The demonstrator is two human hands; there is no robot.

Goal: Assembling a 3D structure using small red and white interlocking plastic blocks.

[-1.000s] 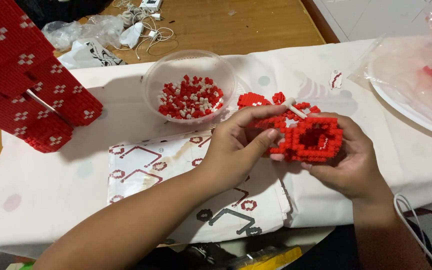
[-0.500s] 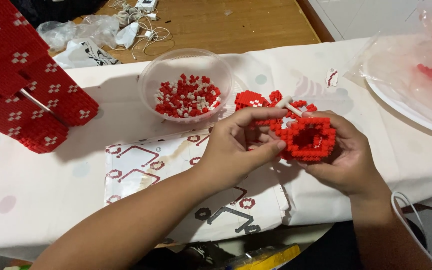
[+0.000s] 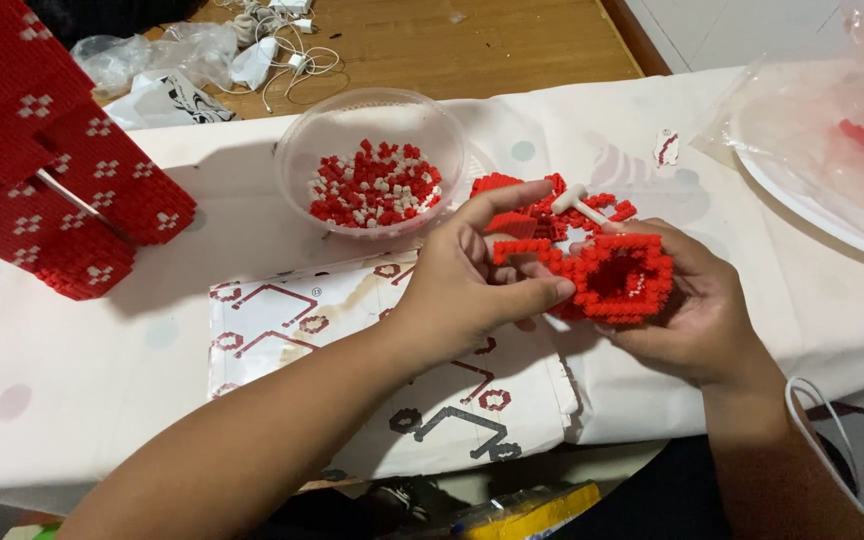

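Note:
My right hand (image 3: 697,320) cups a red ring-shaped piece built of small bricks (image 3: 620,280) from below and from the right. My left hand (image 3: 472,285) pinches the left side of the same piece, its thumb and forefinger on a flat red strip at the piece's top left. Behind the hands lie several loose red brick sections (image 3: 532,190) and a small white hammer-shaped tool (image 3: 580,203). Just left of these stands a clear round bowl (image 3: 302,150) holding red and white small bricks.
A large red brick-built model with white dot patterns (image 3: 47,170) stands at the far left. A folded instruction sheet (image 3: 282,330) lies under my left arm. A white plate under clear plastic (image 3: 832,190) sits at the right. Cables and bags lie on the wooden floor behind.
Both hands and the red piece stay in nearly the same place. My left fingers have shifted slightly on the strip at the piece's left side.

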